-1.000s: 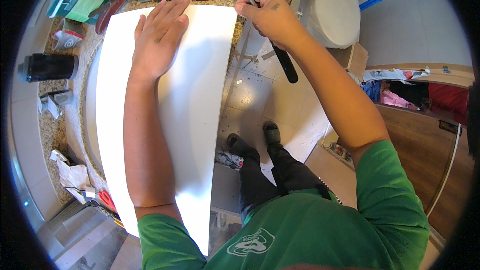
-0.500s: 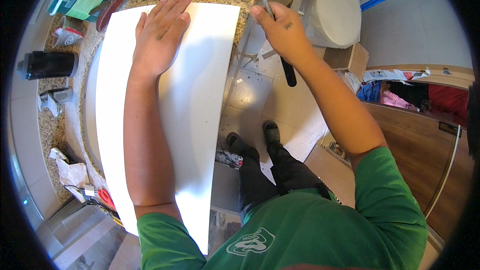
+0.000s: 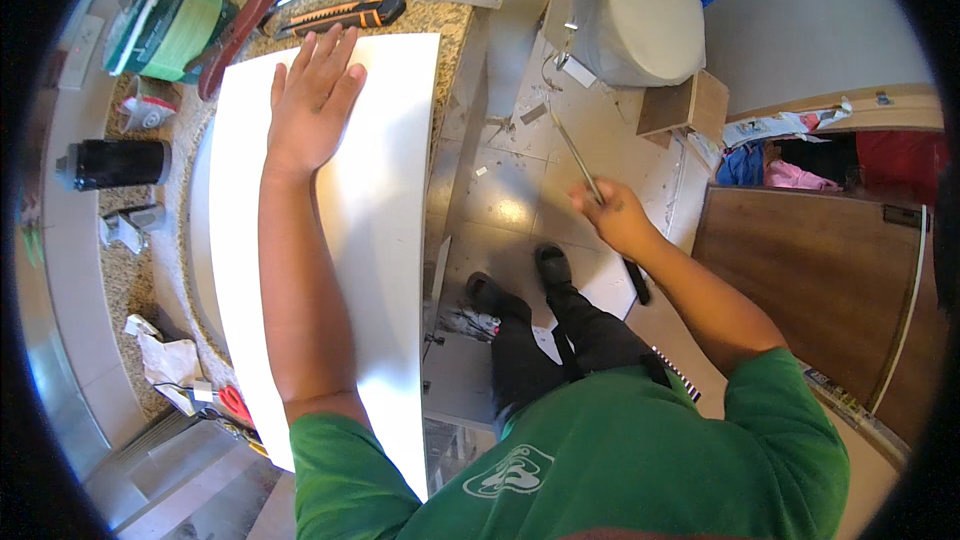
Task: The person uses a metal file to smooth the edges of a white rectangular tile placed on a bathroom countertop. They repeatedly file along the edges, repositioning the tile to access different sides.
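White sheet material (image 3: 385, 240), a long flat panel, lies along the speckled stone counter (image 3: 135, 285) with one long edge overhanging toward the floor; it has not shifted over the last second. On it the left hand (image 3: 310, 105) stays pressed flat near the far end, fingers spread wide and holding nothing, just short of the orange-and-black utility knife (image 3: 345, 15) lying beyond the panel's end. What has changed is the right hand (image 3: 615, 215): a second ago it was up at the panel's far right corner, and now it has swung well clear, out over the tiled floor, fingers closed around a thin metal blade-like tool with a dark handle (image 3: 590, 180). Judging by this, the edge work is paused.
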A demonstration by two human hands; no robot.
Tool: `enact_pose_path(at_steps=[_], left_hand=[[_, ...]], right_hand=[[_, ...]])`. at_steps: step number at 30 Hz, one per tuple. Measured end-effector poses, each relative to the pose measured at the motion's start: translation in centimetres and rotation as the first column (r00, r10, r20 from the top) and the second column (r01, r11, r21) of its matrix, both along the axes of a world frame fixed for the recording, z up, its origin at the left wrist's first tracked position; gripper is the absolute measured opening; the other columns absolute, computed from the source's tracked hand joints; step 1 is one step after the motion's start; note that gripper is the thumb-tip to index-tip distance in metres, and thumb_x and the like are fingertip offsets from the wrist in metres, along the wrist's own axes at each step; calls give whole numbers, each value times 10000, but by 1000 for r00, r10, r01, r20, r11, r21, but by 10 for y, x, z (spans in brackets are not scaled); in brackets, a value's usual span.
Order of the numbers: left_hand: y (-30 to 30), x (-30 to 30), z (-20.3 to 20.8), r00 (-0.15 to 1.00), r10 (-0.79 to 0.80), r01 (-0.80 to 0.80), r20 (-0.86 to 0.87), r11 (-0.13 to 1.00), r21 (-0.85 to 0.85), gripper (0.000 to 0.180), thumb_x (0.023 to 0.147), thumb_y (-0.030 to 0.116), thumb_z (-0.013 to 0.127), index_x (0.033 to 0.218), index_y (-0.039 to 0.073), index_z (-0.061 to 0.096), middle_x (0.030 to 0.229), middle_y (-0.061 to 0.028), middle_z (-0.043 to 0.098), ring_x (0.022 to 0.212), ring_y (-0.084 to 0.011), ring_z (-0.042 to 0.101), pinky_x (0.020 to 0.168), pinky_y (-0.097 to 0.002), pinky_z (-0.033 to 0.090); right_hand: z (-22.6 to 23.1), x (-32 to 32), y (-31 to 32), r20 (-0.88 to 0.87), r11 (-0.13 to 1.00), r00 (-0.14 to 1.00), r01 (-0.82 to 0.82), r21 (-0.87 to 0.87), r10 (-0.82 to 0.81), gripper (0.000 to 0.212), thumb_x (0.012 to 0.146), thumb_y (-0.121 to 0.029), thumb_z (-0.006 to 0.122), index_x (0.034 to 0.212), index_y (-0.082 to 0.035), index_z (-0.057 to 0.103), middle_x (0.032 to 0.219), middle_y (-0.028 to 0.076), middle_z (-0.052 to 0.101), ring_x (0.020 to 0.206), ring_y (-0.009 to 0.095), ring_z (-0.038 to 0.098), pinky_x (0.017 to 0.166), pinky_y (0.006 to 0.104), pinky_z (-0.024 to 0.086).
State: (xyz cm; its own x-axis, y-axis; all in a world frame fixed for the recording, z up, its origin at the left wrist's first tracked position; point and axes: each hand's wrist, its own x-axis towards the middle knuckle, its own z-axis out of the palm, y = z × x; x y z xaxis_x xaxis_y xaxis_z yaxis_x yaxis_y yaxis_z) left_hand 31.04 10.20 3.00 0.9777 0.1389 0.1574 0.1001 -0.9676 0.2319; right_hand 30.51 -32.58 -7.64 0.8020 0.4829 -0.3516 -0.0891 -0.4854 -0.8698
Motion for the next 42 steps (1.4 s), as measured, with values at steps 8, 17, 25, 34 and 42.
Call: enact_pose_path(at_steps=[8,17,25,34,42], left_hand=[[-65,20,4,991,-89,103,-104,984,142,874,1008,623,490,1649,84,242,1732,-150,167,1608,-323,117,1269,-574,81],[-141,8,18,868,-485,472,-109,873,-122,661,1001,379,597,1568,94,417,1654,-163,363,1551,-325,305,1263,-575,169],[-93,81,-22,977,70,-4,-202,951,309,547,1019,282,484,1453,-51,493,1627,-230,378,1537,-375,312,1254,-538,231],[-128,61,-8,908,382,-317,-170,895,315,597,1112,352,371,1650,127,244,1748,-52,154,1603,-260,164,1241,-569,243],[-134,27,-4,944,256,-192,-208,939,286,624,1093,241,391,1669,132,177,1751,-52,136,1603,-268,166,1254,-543,234]], right_hand=[[-48,-113,-246,-47,762,994,41,-647,-94,225,897,-122,672,1094,-18,697,980,273,708,982,440,696,880,482,544],[-96,-155,-358,49,679,975,187,-710,-218,245,913,-155,637,1107,-22,705,1049,292,709,1019,477,679,903,506,535],[-111,-152,-372,64,771,987,157,-617,-150,250,919,-168,626,1099,-28,730,1082,263,725,1024,422,704,916,491,552],[-108,-138,-366,37,704,987,138,-697,-157,209,879,-181,597,1009,-62,709,993,216,734,937,425,704,857,510,559],[-88,-118,-370,-19,682,981,120,-721,-192,296,848,-167,595,1082,-44,730,1108,234,729,1054,405,698,918,495,550]])
